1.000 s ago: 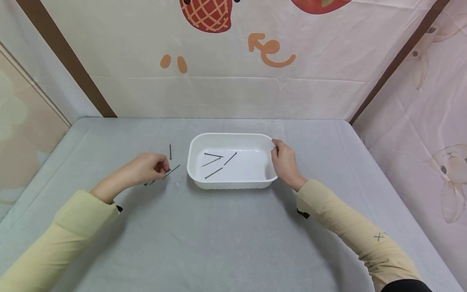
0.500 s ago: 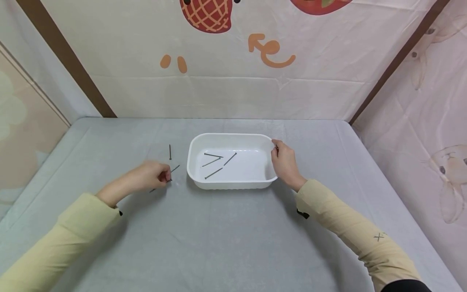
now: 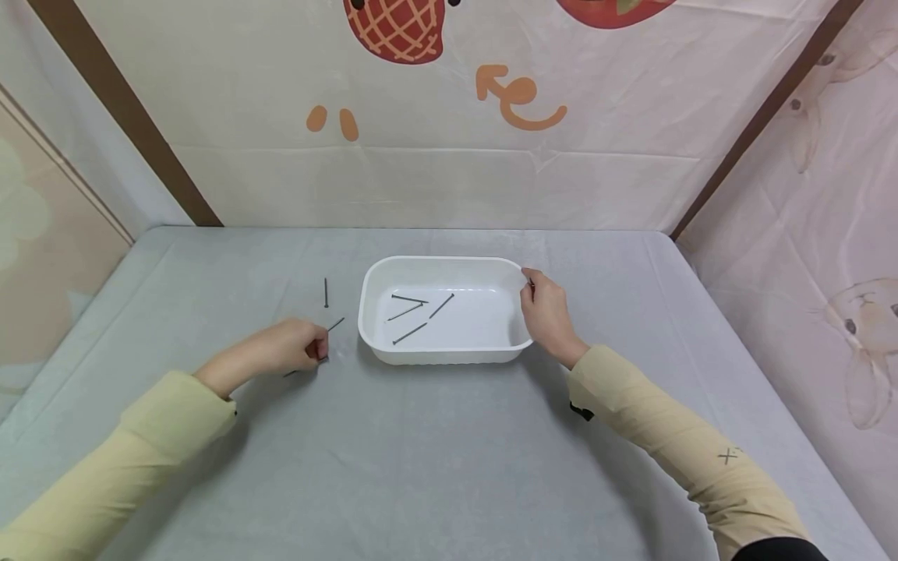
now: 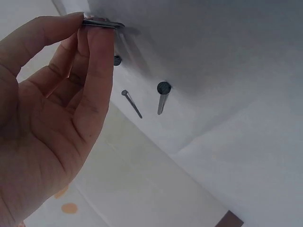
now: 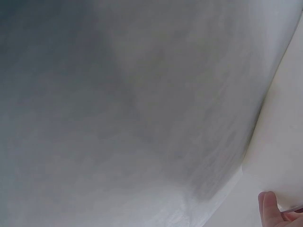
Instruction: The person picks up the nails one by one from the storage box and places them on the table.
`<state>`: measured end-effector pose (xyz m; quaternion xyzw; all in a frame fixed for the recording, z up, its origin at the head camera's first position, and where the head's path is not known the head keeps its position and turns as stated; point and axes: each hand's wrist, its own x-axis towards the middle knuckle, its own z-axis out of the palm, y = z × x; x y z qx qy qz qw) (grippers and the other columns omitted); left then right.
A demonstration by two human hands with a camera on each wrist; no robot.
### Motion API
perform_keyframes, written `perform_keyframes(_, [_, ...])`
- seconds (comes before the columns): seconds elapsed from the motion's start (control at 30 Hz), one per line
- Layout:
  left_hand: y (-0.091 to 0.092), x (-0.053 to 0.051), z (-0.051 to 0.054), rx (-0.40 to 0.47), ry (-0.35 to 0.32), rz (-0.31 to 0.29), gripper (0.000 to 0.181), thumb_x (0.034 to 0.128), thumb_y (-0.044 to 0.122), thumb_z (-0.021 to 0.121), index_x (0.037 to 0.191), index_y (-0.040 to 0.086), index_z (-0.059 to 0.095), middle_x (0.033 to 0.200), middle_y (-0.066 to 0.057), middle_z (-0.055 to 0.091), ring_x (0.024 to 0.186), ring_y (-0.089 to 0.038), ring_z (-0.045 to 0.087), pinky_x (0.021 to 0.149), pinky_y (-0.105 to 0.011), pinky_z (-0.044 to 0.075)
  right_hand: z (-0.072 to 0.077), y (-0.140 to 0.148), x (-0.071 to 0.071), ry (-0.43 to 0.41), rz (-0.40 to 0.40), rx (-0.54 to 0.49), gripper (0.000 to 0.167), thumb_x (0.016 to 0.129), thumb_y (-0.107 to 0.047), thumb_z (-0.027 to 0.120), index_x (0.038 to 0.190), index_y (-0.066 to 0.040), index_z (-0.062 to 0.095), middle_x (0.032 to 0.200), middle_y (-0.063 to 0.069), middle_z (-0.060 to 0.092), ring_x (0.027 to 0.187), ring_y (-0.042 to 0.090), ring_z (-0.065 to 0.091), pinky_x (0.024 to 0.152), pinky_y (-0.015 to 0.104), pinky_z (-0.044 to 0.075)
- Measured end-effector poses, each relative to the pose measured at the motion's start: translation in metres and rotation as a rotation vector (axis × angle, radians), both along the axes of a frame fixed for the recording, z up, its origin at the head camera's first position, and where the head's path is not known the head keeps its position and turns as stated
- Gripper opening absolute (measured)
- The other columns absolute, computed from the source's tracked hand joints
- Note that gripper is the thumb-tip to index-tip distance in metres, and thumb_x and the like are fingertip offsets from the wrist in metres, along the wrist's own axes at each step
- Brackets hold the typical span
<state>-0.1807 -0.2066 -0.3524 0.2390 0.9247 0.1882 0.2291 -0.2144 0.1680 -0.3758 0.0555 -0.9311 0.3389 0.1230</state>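
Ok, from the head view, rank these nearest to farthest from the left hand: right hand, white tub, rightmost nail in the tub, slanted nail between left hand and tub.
1. Slanted nail: just beside the left hand.
2. White tub: to the right.
3. Rightmost nail: inside the tub, near its middle.
4. Right hand: at the tub's right end.

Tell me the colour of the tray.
The tray is plain white; the head view shows it best.

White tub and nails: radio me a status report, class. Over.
Left hand pinches a nail, outside the white tub. Right hand grips tub's right end. Four nails inside. Loose nail between left hand and tub, unlikely to block.
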Motion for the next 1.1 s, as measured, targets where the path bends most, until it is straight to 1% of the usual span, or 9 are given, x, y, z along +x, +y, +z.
perform_keyframes(0.23, [0.000, 0.000, -0.002, -0.026, 0.035, -0.021, 0.016, 0.0706, -0.008, 0.059, 0.074, 0.007, 0.056, 0.067, 0.000, 0.051, 0.062, -0.014, 0.045, 0.055, -0.025, 0.038, -0.001, 0.000, -0.001, 0.018, 0.002, 0.003, 0.035, 0.092, -0.004, 0.038, 0.122, 0.006, 0.051, 0.109, 0.022, 0.060, 0.079, 0.024, 0.056, 0.065, 0.032, 0.048])
perform_keyframes(0.37, [0.001, 0.000, 0.000, -0.036, 0.036, -0.006, 0.013, 0.0722, -0.005, 0.060, 0.076, 0.007, 0.057, 0.069, 0.000, 0.052, 0.063, -0.014, 0.046, 0.055, -0.026, 0.039, -0.001, 0.000, -0.001, 0.008, -0.002, 0.001, 0.035, 0.092, -0.004, 0.038, 0.123, 0.005, 0.051, 0.109, 0.022, 0.060, 0.081, 0.023, 0.056, 0.066, 0.033, 0.049])
perform_keyframes(0.43, [0.002, -0.001, 0.001, -0.033, 0.047, 0.002, 0.010, 0.0739, -0.003, 0.061, 0.077, 0.006, 0.058, 0.069, 0.000, 0.053, 0.064, -0.014, 0.047, 0.056, -0.026, 0.040, -0.001, 0.000, -0.001, 0.005, -0.007, -0.003, 0.035, 0.092, -0.004, 0.038, 0.123, 0.005, 0.051, 0.108, 0.022, 0.060, 0.081, 0.023, 0.056, 0.067, 0.033, 0.049])
perform_keyframes(0.53, [0.004, -0.003, 0.003, -0.020, 0.082, 0.002, 0.006, 0.0751, 0.000, 0.060, 0.077, 0.005, 0.059, 0.070, 0.000, 0.053, 0.064, -0.014, 0.047, 0.057, -0.027, 0.040, -0.001, -0.001, -0.001, 0.004, -0.011, 0.000, 0.035, 0.092, -0.005, 0.038, 0.122, 0.005, 0.051, 0.107, 0.021, 0.060, 0.080, 0.023, 0.056, 0.068, 0.034, 0.050])
perform_keyframes(0.67, [0.007, -0.008, 0.007, -0.003, 0.137, 0.005, 0.006, 0.0755, 0.000, 0.058, 0.080, 0.005, 0.060, 0.072, -0.001, 0.056, 0.067, -0.015, 0.050, 0.059, -0.029, 0.043, -0.002, -0.001, -0.001, 0.004, -0.010, 0.004, 0.035, 0.092, -0.005, 0.037, 0.123, 0.005, 0.051, 0.109, 0.021, 0.060, 0.081, 0.022, 0.056, 0.067, 0.033, 0.050])
perform_keyframes(0.73, [0.009, -0.011, 0.009, 0.006, 0.161, 0.016, 0.007, 0.0772, 0.001, 0.058, 0.083, 0.003, 0.061, 0.075, -0.003, 0.058, 0.070, -0.017, 0.053, 0.062, -0.032, 0.046, -0.002, -0.001, -0.001, 0.003, -0.010, 0.004, 0.035, 0.092, -0.005, 0.037, 0.123, 0.004, 0.051, 0.109, 0.021, 0.060, 0.080, 0.022, 0.056, 0.066, 0.032, 0.049])
perform_keyframes(0.87, [0.014, -0.015, 0.014, 0.025, 0.205, 0.059, 0.016, 0.0820, 0.005, 0.057, 0.096, -0.002, 0.063, 0.087, -0.010, 0.064, 0.079, -0.022, 0.059, 0.067, -0.036, 0.050, -0.002, 0.000, -0.001, 0.002, -0.015, 0.004, 0.035, 0.092, -0.005, 0.037, 0.123, 0.004, 0.051, 0.105, 0.020, 0.061, 0.077, 0.022, 0.054, 0.064, 0.031, 0.048])
perform_keyframes(1.03, [0.021, -0.018, 0.018, 0.046, 0.249, 0.132, 0.026, 0.0850, 0.009, 0.055, 0.107, -0.004, 0.061, 0.097, -0.015, 0.064, 0.087, -0.027, 0.060, 0.072, -0.040, 0.050, -0.001, 0.000, 0.000, -0.003, -0.013, 0.004, 0.035, 0.092, -0.005, 0.037, 0.123, 0.004, 0.051, 0.106, 0.021, 0.061, 0.076, 0.022, 0.054, 0.063, 0.030, 0.047])
perform_keyframes(1.1, [0.025, -0.019, 0.020, 0.060, 0.255, 0.160, 0.029, 0.0860, 0.010, 0.054, 0.111, -0.004, 0.059, 0.102, -0.017, 0.063, 0.092, -0.029, 0.059, 0.075, -0.042, 0.049, -0.001, 0.000, 0.000, -0.005, -0.011, 0.004, 0.035, 0.092, -0.005, 0.037, 0.123, 0.004, 0.051, 0.104, 0.020, 0.061, 0.074, 0.022, 0.053, 0.062, 0.029, 0.046])
